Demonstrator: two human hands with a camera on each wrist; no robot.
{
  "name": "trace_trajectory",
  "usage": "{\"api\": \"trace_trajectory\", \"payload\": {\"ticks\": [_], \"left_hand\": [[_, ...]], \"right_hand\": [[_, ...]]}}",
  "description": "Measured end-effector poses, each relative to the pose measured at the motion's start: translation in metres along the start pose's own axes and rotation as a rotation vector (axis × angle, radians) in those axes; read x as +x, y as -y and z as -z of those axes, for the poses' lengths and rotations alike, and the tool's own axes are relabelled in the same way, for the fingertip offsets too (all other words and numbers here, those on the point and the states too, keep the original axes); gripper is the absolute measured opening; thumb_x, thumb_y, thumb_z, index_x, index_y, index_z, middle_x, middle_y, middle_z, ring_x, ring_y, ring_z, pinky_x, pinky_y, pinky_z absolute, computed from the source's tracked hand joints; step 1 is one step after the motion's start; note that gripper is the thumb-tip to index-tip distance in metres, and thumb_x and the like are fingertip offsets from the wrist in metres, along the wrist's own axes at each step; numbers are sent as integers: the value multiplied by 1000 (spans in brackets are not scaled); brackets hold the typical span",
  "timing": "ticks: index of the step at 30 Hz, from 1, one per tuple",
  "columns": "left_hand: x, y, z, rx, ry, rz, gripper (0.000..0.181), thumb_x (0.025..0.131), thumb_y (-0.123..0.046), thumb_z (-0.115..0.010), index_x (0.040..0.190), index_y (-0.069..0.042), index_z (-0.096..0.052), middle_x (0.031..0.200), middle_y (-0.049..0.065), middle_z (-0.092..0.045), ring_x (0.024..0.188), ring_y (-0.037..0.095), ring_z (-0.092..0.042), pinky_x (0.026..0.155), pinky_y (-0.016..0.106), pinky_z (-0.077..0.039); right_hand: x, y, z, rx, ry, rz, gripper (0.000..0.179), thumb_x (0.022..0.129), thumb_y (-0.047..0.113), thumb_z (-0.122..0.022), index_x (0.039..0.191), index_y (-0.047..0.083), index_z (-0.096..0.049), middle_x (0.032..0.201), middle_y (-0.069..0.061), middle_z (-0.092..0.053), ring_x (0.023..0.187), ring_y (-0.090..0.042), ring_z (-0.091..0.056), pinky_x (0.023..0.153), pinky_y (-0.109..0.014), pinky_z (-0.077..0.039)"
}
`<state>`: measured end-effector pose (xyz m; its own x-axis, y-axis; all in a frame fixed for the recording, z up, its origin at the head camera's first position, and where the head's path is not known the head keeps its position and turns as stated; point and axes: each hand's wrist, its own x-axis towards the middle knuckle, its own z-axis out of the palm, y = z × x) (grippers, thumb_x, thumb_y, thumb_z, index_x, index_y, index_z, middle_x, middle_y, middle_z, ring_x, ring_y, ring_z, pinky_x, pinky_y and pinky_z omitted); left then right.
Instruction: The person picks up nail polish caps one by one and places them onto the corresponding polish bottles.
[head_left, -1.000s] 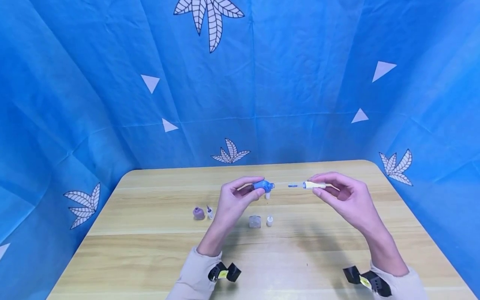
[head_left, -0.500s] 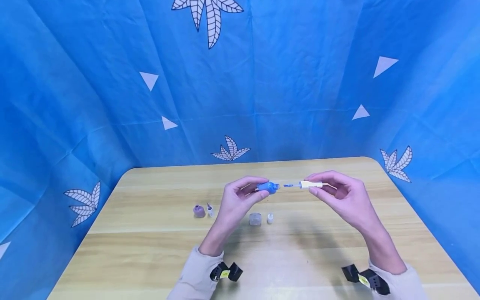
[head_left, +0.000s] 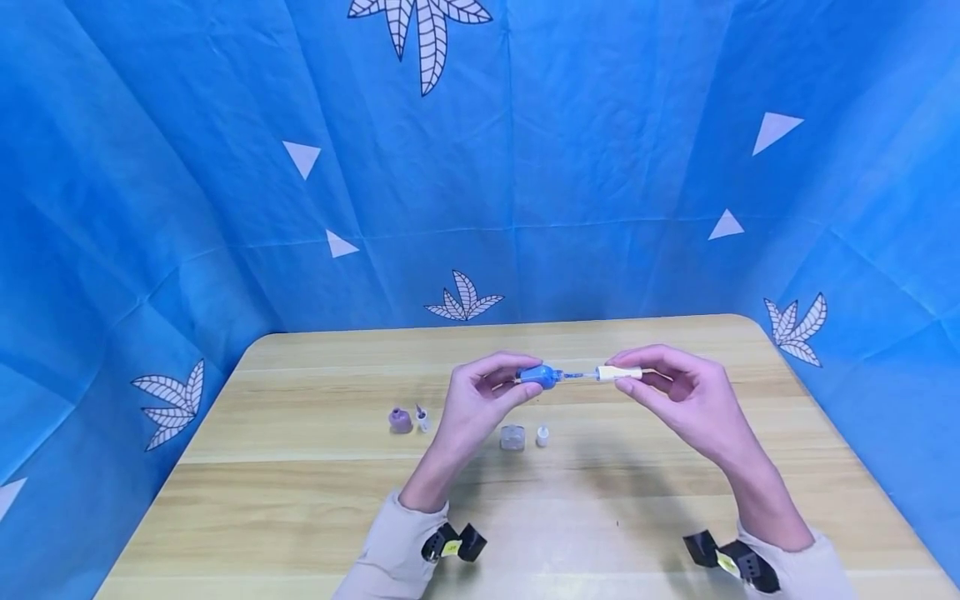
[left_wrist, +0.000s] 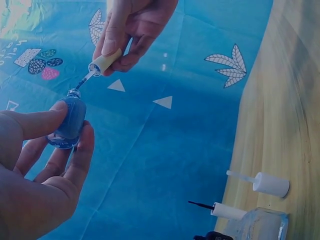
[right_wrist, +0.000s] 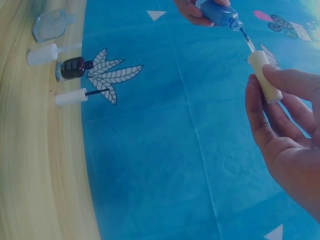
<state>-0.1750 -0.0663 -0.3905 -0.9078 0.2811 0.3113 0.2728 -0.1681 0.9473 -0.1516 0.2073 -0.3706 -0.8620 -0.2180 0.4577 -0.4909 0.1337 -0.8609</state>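
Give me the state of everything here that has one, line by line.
Blue glass bottle: open, tipped sideways
Cream cylindrical cap: off, brush tip at blue bottle's mouth
Purple glass bottle: open, upright
White cylindrical cap with dark brush: off, standing brush up
Clear glass bottle: open, upright
White cylindrical cap with pale brush: off, standing brush up
Left hand: gripping blue bottle
Right hand: pinching cream cap

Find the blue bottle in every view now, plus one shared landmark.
Head: blue bottle, right of centre, lower half.
Left wrist: blue bottle, left side, mid-height.
Right wrist: blue bottle, top edge, right of centre.
Shared landmark: cream cap in the right hand.
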Motion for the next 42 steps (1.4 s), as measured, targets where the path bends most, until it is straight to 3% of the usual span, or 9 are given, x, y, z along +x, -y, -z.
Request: {"api": "trace_trajectory", "payload": {"ticks": [16, 42], "left_hand": [[-2, 4, -1, 57, 1, -11, 25, 90, 1, -76, 115, 0, -75, 114, 12, -71, 99, 25, -71, 91, 37, -61], [-3, 6, -10, 43, 39, -30, 29, 88, 6, -77, 116, 4, -73, 113, 15, -71, 98, 21, -72, 91, 36, -61]], "right_hand": [[-2, -3, -4, -77, 16, 8, 26, 88, -10, -75, 111, 2, -74, 111, -12, -73, 93, -20, -71, 83, -24, -62], [-2, 1, -17, -136, 43, 45, 29, 89, -8, -75, 112, 10, -75, 110, -5, -74, 100, -17, -69, 91, -22, -58]]}}
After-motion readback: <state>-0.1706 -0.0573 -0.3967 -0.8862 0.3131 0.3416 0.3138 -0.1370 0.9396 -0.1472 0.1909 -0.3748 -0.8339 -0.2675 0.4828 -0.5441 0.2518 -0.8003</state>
